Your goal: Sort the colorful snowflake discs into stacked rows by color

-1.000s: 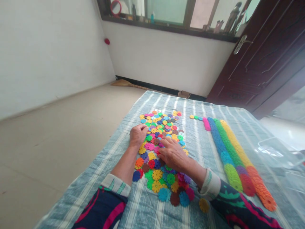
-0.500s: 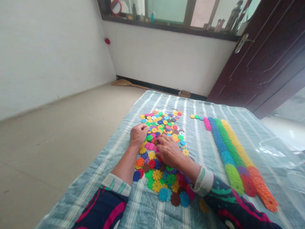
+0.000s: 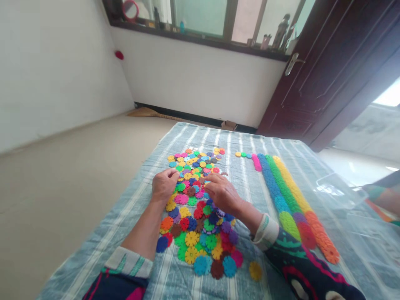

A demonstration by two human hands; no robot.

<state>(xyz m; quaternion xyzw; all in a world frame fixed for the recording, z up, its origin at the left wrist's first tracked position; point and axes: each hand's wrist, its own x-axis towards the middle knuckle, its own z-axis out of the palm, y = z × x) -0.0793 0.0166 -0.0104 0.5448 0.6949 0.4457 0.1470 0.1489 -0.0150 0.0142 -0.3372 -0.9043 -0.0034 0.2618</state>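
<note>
Many coloured notched discs lie loose in a long pile, among them a yellow disc [image 3: 191,238] and a pink disc [image 3: 181,199]. My left hand [image 3: 165,185] is at the pile's left edge with its fingers closed in a pinch; what they hold, if anything, is too small to name. Over the right side of the pile, my right hand [image 3: 221,192] has its fingers bent downward, and their tips are partly hidden. To the right lie overlapping rows of discs: a blue row [image 3: 271,183], a green row [image 3: 283,183] and a yellow row [image 3: 292,181] ending in orange.
A striped cloth [image 3: 150,166] covers the table. Clear plastic containers [image 3: 339,191] stand at the right, with another person's arm [image 3: 386,200] beside them. A single yellow disc [image 3: 255,271] lies near the front. A dark red door [image 3: 318,71] is behind.
The view has shifted, so the table appears further left. My right hand has moved up off the middle discs, uncovering more of them. Another person's arm has come into view at the right.
</note>
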